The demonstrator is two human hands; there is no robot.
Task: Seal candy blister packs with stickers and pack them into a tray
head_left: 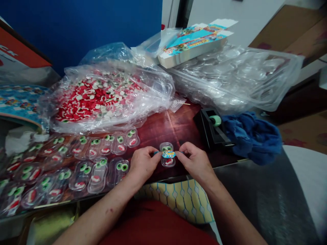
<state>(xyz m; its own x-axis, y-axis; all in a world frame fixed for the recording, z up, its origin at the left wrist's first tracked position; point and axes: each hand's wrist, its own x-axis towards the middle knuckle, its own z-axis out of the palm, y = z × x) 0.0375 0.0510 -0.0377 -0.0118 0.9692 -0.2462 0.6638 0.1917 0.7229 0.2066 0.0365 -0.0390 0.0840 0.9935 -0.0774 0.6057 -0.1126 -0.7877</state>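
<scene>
My left hand (142,164) and my right hand (195,160) both pinch one small clear plastic capsule (168,155) between them, just above the table's near edge. Inside it are green-and-white eye candies and a red-and-white mouth candy. A blue printed sticker band (168,155) runs across its middle, and my fingertips hold the band's two ends.
Several filled capsules (97,170) lie in rows to the left. A clear bag of red and white candies (97,97) sits behind them. Stacked clear trays (235,78), a printed box (194,42), a black tape dispenser (213,131) and a blue cloth (252,136) are at right.
</scene>
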